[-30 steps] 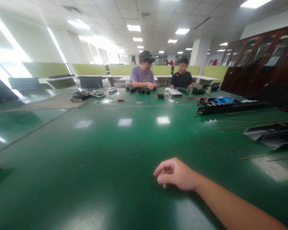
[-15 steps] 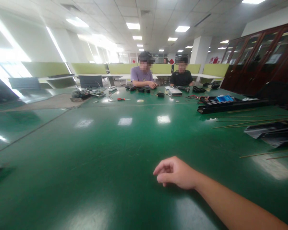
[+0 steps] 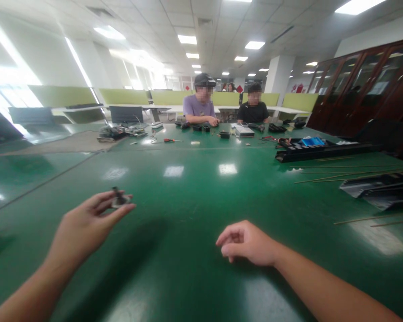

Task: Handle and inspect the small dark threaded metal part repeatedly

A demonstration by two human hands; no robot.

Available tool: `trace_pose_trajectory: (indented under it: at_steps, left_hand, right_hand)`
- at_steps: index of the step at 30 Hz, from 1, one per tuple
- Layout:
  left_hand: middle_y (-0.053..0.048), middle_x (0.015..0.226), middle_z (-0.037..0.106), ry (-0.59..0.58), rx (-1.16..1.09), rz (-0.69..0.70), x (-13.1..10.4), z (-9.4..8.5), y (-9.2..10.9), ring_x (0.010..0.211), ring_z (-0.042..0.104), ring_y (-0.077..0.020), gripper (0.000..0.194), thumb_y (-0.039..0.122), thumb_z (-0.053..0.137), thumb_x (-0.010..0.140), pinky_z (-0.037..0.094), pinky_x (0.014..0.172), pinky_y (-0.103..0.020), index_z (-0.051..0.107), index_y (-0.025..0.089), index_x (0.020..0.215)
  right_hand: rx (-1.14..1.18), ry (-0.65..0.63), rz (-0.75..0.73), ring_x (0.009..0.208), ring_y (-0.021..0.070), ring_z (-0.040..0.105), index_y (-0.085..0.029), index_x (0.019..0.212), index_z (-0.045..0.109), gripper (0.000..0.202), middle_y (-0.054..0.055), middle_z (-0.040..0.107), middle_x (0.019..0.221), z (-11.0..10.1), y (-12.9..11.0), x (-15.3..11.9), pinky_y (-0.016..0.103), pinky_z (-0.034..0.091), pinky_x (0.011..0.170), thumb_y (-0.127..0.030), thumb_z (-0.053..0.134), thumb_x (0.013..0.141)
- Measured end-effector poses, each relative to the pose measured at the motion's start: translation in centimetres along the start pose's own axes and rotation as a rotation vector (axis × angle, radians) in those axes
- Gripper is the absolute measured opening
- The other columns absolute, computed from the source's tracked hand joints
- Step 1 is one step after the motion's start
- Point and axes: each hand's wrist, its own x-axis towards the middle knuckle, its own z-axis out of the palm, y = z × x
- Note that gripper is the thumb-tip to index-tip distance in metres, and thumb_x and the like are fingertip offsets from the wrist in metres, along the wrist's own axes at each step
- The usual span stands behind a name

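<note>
My left hand (image 3: 87,221) is raised above the green tabletop (image 3: 188,197). Its thumb and fingers grip a small part (image 3: 120,200) with a dark upright piece and a pale rounded base; the exact kind is blurred. To the right, my right hand (image 3: 246,243) rests at the table with its fingers loosely curled. A gap shows between thumb and index finger, and nothing is visible in it.
Across the table sit a person in purple (image 3: 199,106) and a person in black (image 3: 253,111). A red-handled screwdriver (image 3: 169,140) lies near them. On the right are a long black tray (image 3: 315,152), thin rods (image 3: 322,179) and dark metal channels (image 3: 372,192).
My left hand has come into view from the lower left, holding the small part. My right hand stays nearly where it was.
</note>
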Motion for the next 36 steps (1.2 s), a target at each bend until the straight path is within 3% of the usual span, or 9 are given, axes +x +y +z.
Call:
trace_pose_trajectory:
  at_steps: [5, 7, 9, 14, 16, 18, 24, 31, 36]
  left_hand:
    - [-0.008, 0.107, 0.075, -0.322, -0.462, 0.116, -1.9, 8.0, 6.2, 0.094, 0.073, -0.0252, 0.055, 0.055, 0.073, 0.074, 0.058, 0.092, -0.04, 0.068, 0.016, 0.113]
    - [-0.007, 0.108, 0.075, -0.417, -0.538, 0.201, -3.4, 10.1, 7.3, 0.094, 0.073, -0.0223, 0.045, 0.047, 0.075, 0.077, 0.058, 0.09, -0.036, 0.068, 0.018, 0.111]
    - [-0.004, 0.103, 0.075, -0.441, -0.482, 0.337, -4.7, 11.3, 7.4, 0.091, 0.072, -0.0199, 0.035, 0.041, 0.075, 0.08, 0.058, 0.086, -0.032, 0.07, 0.021, 0.109]
    - [-0.004, 0.096, 0.072, -0.409, -0.317, 0.852, -6.2, 12.3, 5.6, 0.082, 0.067, -0.017, 0.031, 0.032, 0.069, 0.089, 0.053, 0.073, -0.027, 0.064, 0.023, 0.118]
    - [-0.005, 0.099, 0.072, -0.42, -0.314, 0.964, -6.2, 12.6, 5.0, 0.085, 0.066, -0.0172, 0.035, 0.03, 0.07, 0.089, 0.052, 0.074, -0.026, 0.06, 0.023, 0.122]
    - [-0.005, 0.099, 0.071, -0.42, -0.296, 0.968, -6.1, 12.8, 4.5, 0.085, 0.065, -0.017, 0.039, 0.03, 0.07, 0.089, 0.051, 0.074, -0.026, 0.057, 0.023, 0.125]
    - [-0.002, 0.093, 0.067, -0.415, -0.248, 0.808, -6.2, 13.2, 4.0, 0.08, 0.064, -0.0166, 0.052, 0.029, 0.076, 0.082, 0.051, 0.071, -0.025, 0.053, 0.026, 0.128]
    - [0.0, 0.1, 0.071, -0.418, -0.247, 0.799, -6.3, 13.3, 4.3, 0.085, 0.069, -0.018, 0.048, 0.033, 0.079, 0.079, 0.053, 0.076, -0.028, 0.055, 0.028, 0.12]
    - [0.001, 0.101, 0.073, -0.413, -0.24, 0.816, -6.6, 13.0, 4.4, 0.084, 0.071, -0.0168, 0.047, 0.036, 0.079, 0.08, 0.054, 0.076, -0.026, 0.054, 0.027, 0.119]
  right_hand:
    - [-0.015, 0.114, -0.012, 0.056, 0.0117, 0.062, -0.012, 0.093, 0.072, 0.026, 0.002, 0.07, 0.071, -0.7, 0.0, 0.3, 0.024, 0.047, 0.057, -0.028, 0.078, 0.073]
    - [-0.061, 0.19, -0.028, 0.057, 0.0122, 0.061, -0.013, 0.094, 0.071, 0.024, 0.003, 0.069, 0.074, -0.9, 0.0, 0.4, 0.024, 0.047, 0.057, -0.028, 0.075, 0.076]
    - [-0.169, 0.264, -0.067, 0.059, 0.0132, 0.061, -0.014, 0.094, 0.071, 0.02, 0.003, 0.069, 0.075, -0.7, -0.1, 0.4, 0.025, 0.047, 0.058, -0.025, 0.072, 0.077]
    - [-0.505, 0.286, -0.199, 0.065, 0.0146, 0.061, -0.019, 0.091, 0.072, 0.017, 0.0, 0.069, 0.073, 0.5, -0.5, -0.3, 0.026, 0.046, 0.063, -0.015, 0.07, 0.075]
    - [-0.57, 0.295, -0.219, 0.071, 0.0161, 0.064, -0.022, 0.094, 0.072, 0.022, 0.0, 0.071, 0.079, 0.8, -0.5, -0.5, 0.026, 0.047, 0.067, -0.013, 0.069, 0.074]
    - [-0.57, 0.305, -0.218, 0.073, 0.0165, 0.066, -0.022, 0.095, 0.072, 0.024, 0.0, 0.073, 0.081, 0.8, -0.5, -0.6, 0.026, 0.048, 0.069, -0.012, 0.069, 0.074]
    - [-0.516, 0.315, -0.198, 0.072, 0.0166, 0.066, -0.023, 0.1, 0.071, 0.029, 0.0, 0.073, 0.083, 0.8, 0.0, -0.4, 0.026, 0.05, 0.066, -0.012, 0.07, 0.072]
    - [-0.623, 0.343, -0.243, 0.069, 0.0163, 0.065, -0.024, 0.094, 0.072, 0.026, -0.001, 0.072, 0.082, 1.2, -0.2, -0.7, 0.028, 0.049, 0.069, -0.011, 0.071, 0.071]
    - [-0.682, 0.35, -0.308, 0.082, 0.0178, 0.066, -0.024, 0.096, 0.072, 0.028, -0.001, 0.073, 0.089, 1.2, -0.6, -1.0, 0.029, 0.048, 0.076, -0.01, 0.073, 0.072]
